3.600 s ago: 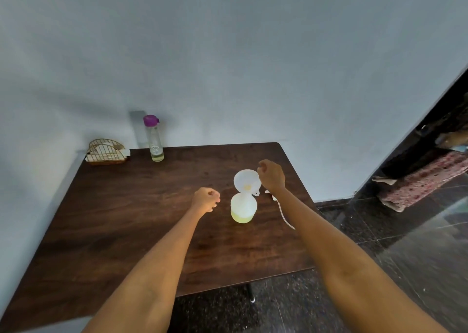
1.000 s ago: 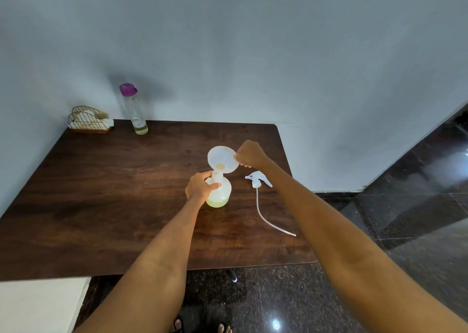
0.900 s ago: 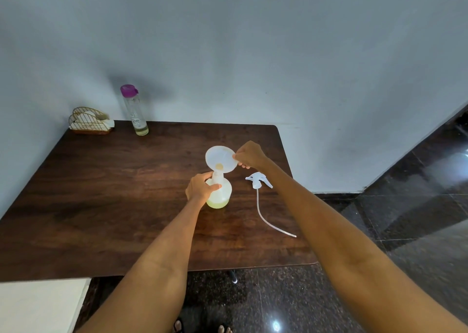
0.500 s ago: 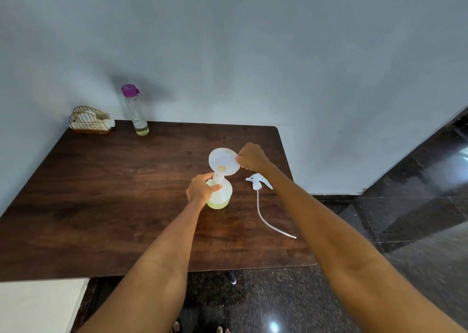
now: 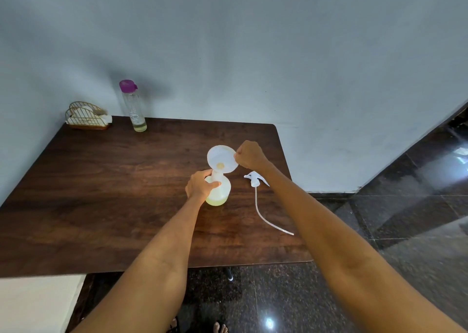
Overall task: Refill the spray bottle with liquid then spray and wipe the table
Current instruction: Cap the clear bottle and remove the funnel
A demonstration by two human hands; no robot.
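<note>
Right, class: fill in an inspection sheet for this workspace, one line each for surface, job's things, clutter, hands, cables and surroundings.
Surface: dark wooden table.
Job's things: spray bottle upright, funnel in its neck; sprayer head lying beside it.
Clutter: purple-capped bottle, wire basket at the back.
Hands: left hand grips the bottle neck; right hand pinches the funnel rim.
Cables: nothing seen.
Surroundings: plain wall, dark polished floor.

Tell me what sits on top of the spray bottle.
A white funnel stands in the spray bottle neck; the right hand pinches its rim, the left hand grips the neck. The opening itself is covered. Yellowish liquid shows at the bottom.
</note>
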